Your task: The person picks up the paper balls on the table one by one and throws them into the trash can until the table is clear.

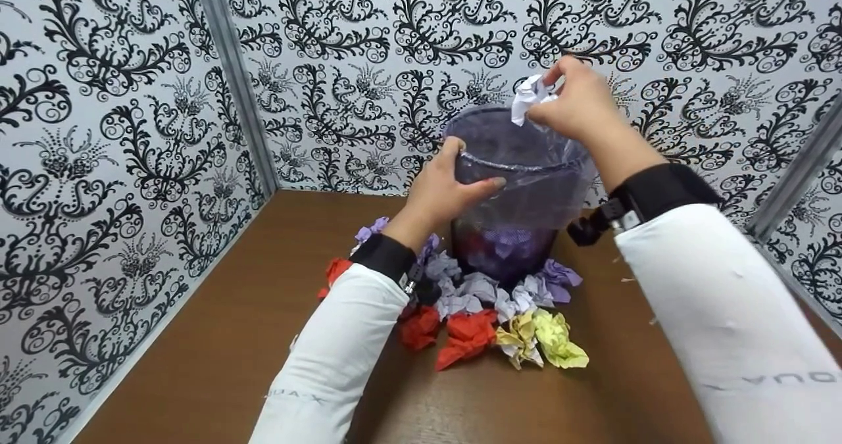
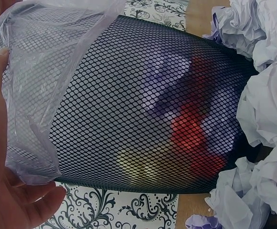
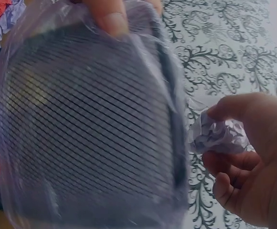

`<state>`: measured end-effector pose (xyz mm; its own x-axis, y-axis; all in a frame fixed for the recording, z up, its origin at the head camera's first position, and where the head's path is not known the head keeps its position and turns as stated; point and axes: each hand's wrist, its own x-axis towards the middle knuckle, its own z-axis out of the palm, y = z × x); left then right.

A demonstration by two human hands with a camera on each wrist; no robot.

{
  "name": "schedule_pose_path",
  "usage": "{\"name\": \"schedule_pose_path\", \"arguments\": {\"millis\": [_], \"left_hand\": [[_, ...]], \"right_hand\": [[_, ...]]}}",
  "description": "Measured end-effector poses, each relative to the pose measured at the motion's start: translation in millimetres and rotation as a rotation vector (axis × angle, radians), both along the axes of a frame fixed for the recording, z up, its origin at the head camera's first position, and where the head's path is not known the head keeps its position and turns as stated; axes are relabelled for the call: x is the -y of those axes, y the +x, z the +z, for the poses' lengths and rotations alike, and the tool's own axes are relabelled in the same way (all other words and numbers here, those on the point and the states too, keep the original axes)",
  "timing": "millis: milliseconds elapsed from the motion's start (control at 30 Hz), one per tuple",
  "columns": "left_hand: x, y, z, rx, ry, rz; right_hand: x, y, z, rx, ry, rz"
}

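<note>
A dark mesh wastebasket [image 1: 503, 246] stands on the table, a clear plastic liner [image 1: 526, 197] folded over its rim. My left hand [image 1: 441, 184] grips the rim on its left side, the thumb pressing the liner from outside. Above the opening's right side, my right hand [image 1: 579, 102] pinches a crumpled white paper ball [image 1: 526, 98] between thumb and fingers. The right wrist view shows this paper ball [image 3: 217, 134] beside the rim, apart from it. Through the mesh in the left wrist view, red paper [image 2: 187, 131] and pale purple paper [image 2: 165, 78] show blurred inside.
Around the basket's base lie several crumpled papers: white ones [image 1: 480, 289], red ones [image 1: 468, 335], a yellow one [image 1: 559, 339] and a purple one [image 1: 559, 278]. The brown table [image 1: 217, 339] meets patterned walls [image 1: 342, 82] behind and on both sides.
</note>
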<state>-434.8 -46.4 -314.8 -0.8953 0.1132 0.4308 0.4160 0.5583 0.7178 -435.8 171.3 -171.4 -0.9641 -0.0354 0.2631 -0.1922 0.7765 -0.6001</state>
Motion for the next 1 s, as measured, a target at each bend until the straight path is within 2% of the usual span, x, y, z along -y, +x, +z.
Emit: {"name": "schedule_pose_path", "arguments": {"millis": [233, 367, 533, 700, 833, 1000], "left_hand": [[-0.3, -0.2, -0.6, -0.035, -0.008, 0.0], [-0.1, 0.3, -0.3, -0.028, -0.005, -0.008], [0.2, -0.4, -0.2, -0.023, 0.0, -0.013], [-0.4, -0.7, -0.2, -0.012, -0.007, -0.011], [-0.7, -1.0, 0.4, -0.019, -0.014, -0.011], [0.3, -0.8, 0.3, -0.014, -0.004, -0.012]], "right_hand": [[4, -10.0, -11.7, 0.046, -0.089, -0.057], [3, -13.0, -16.9, 0.063, -0.088, -0.058], [1, -13.8, -22.4, 0.062, -0.028, -0.006], [-3, -7.6, -27.3, 0.065, -0.017, 0.064], [-7, 4.0, -36.7, -0.025, -0.023, 0.117], [-16, 24.7, -52.9, -0.252, -0.012, 0.191]]}}
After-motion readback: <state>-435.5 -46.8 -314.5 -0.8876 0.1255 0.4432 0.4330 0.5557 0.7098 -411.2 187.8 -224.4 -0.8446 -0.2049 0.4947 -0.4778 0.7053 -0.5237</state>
